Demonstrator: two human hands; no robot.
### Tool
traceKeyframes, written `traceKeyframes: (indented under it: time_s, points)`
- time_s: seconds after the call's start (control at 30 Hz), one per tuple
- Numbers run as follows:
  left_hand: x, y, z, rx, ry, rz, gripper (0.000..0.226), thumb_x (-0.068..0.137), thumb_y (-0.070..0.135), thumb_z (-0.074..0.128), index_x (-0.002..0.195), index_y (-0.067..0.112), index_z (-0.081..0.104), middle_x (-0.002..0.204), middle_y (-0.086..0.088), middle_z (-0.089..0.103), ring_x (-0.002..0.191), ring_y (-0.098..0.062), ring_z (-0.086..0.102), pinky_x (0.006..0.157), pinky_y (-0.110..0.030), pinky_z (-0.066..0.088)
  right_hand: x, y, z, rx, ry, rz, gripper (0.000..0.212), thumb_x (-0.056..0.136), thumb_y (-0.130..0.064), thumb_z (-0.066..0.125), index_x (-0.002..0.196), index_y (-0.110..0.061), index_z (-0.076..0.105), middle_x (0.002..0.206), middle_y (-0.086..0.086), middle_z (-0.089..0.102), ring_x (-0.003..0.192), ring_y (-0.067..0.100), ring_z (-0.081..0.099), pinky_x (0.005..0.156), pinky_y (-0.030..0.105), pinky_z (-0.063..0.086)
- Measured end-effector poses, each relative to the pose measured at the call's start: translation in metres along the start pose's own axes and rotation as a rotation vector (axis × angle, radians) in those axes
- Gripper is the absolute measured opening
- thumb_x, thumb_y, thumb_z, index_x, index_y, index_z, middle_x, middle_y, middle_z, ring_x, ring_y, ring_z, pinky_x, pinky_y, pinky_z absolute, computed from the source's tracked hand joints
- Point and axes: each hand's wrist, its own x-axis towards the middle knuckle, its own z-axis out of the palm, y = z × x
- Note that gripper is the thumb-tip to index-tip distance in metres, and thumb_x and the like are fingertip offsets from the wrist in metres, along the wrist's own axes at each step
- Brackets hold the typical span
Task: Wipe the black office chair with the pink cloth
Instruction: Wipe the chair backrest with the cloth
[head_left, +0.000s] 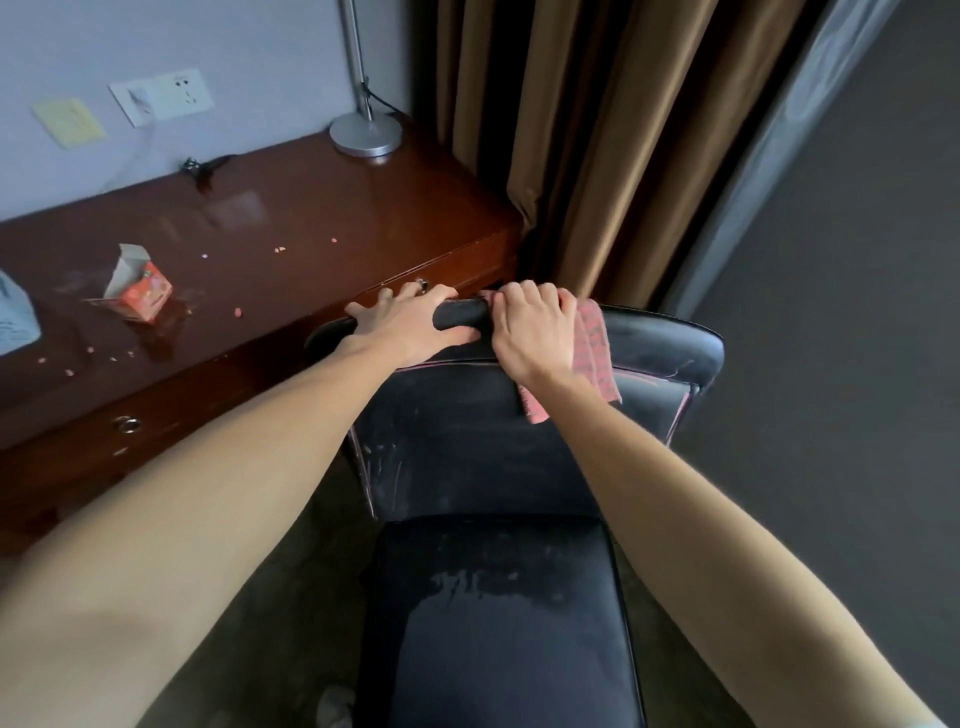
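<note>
The black office chair faces me, its backrest top near the desk edge and its seat wet and smeared low in the view. My left hand grips the top edge of the backrest, fingers over the far side and thumb on the front. Just to its right, my right hand presses the pink cloth onto the same top edge, fingers curled over it. The cloth hangs down the front of the backrest below and right of that hand.
A dark red wooden desk stands at left with an opened red carton, scattered pink crumbs and a lamp base. Brown curtains hang behind the chair. Dark floor lies at right.
</note>
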Motion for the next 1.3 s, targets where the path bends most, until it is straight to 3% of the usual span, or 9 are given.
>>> traceKeyframes:
  time_s: [0.1, 0.2, 0.4, 0.57, 0.7, 0.9, 1.07, 1.17, 1.3]
  points:
    - [-0.001, -0.002, -0.002, -0.008, -0.011, -0.024, 0.080, 0.079, 0.086, 0.041, 0.148, 0.046, 0.027, 0.157, -0.003, 0.033, 0.140, -0.041, 0.032, 0.105, -0.068, 0.022, 0.002, -0.017, 0.004, 0.004, -0.033, -0.035, 0.035, 0.103, -0.029, 0.029, 0.101, -0.016, 0.062, 0.109, 0.004, 0.064, 0.107, 0.030, 0.051, 0.100, 0.041, 0.027]
    - [0.000, -0.003, -0.002, 0.016, -0.009, -0.011, 0.080, 0.080, 0.086, 0.040, 0.148, 0.046, 0.028, 0.155, -0.005, 0.037, 0.137, -0.040, 0.038, 0.105, -0.067, 0.024, 0.003, 0.011, -0.005, -0.008, -0.047, -0.018, 0.038, 0.104, -0.033, 0.028, 0.100, -0.015, 0.062, 0.109, 0.007, 0.064, 0.106, 0.032, 0.052, 0.095, 0.042, 0.031]
    - [0.004, 0.006, 0.004, 0.035, -0.001, 0.012, 0.082, 0.080, 0.086, 0.037, 0.151, 0.047, 0.024, 0.162, -0.004, 0.025, 0.144, -0.039, 0.029, 0.109, -0.069, 0.018, -0.001, 0.101, -0.028, -0.015, -0.037, 0.294, 0.036, 0.101, -0.025, 0.029, 0.101, -0.012, 0.063, 0.115, 0.011, 0.063, 0.112, 0.033, 0.049, 0.099, 0.041, 0.029]
    - [0.005, -0.004, -0.001, 0.019, 0.006, 0.050, 0.081, 0.083, 0.083, 0.036, 0.153, 0.048, 0.018, 0.166, -0.002, 0.014, 0.149, -0.035, 0.020, 0.112, -0.068, 0.015, 0.005, 0.081, -0.021, -0.026, -0.003, 0.313, 0.036, 0.100, -0.021, 0.031, 0.105, -0.006, 0.064, 0.118, 0.013, 0.062, 0.116, 0.034, 0.046, 0.106, 0.042, 0.024]
    - [0.002, -0.023, -0.003, -0.004, -0.007, -0.032, 0.088, 0.079, 0.086, 0.037, 0.155, 0.047, 0.015, 0.167, -0.002, 0.007, 0.152, -0.033, 0.010, 0.114, -0.069, 0.009, 0.004, 0.067, -0.018, -0.048, 0.014, 0.325, 0.038, 0.098, -0.022, 0.031, 0.107, -0.006, 0.064, 0.116, 0.014, 0.062, 0.114, 0.035, 0.047, 0.104, 0.042, 0.024]
    - [0.005, -0.018, -0.006, -0.011, -0.006, -0.018, 0.084, 0.081, 0.085, 0.038, 0.153, 0.046, 0.018, 0.165, -0.003, 0.015, 0.149, -0.035, 0.018, 0.111, -0.068, 0.015, 0.009, -0.033, 0.006, 0.029, -0.028, 0.048, 0.036, 0.100, -0.023, 0.031, 0.106, -0.011, 0.065, 0.111, 0.008, 0.064, 0.110, 0.031, 0.050, 0.105, 0.042, 0.025]
    - [0.000, -0.018, -0.004, 0.001, -0.012, -0.022, 0.087, 0.078, 0.088, 0.038, 0.153, 0.048, 0.018, 0.164, -0.001, 0.021, 0.146, -0.034, 0.026, 0.111, -0.064, 0.021, 0.004, -0.017, -0.004, 0.011, -0.080, -0.063, 0.034, 0.103, -0.027, 0.031, 0.107, -0.012, 0.061, 0.113, 0.008, 0.062, 0.110, 0.032, 0.050, 0.099, 0.041, 0.029]
    - [0.002, -0.013, -0.002, -0.002, -0.007, -0.017, 0.089, 0.077, 0.088, 0.039, 0.154, 0.047, 0.019, 0.165, -0.002, 0.018, 0.148, -0.035, 0.023, 0.113, -0.067, 0.017, 0.002, 0.038, -0.022, 0.007, -0.067, 0.073, 0.039, 0.104, -0.033, 0.029, 0.102, -0.012, 0.061, 0.114, 0.011, 0.063, 0.111, 0.035, 0.051, 0.096, 0.043, 0.030]
    - [0.008, -0.006, 0.000, 0.002, -0.006, 0.000, 0.088, 0.077, 0.088, 0.040, 0.153, 0.047, 0.021, 0.166, -0.001, 0.016, 0.149, -0.035, 0.021, 0.112, -0.070, 0.014, -0.007, 0.103, -0.039, -0.003, -0.044, 0.347, 0.034, 0.103, -0.025, 0.030, 0.100, -0.009, 0.060, 0.115, 0.014, 0.062, 0.113, 0.035, 0.049, 0.099, 0.041, 0.028]
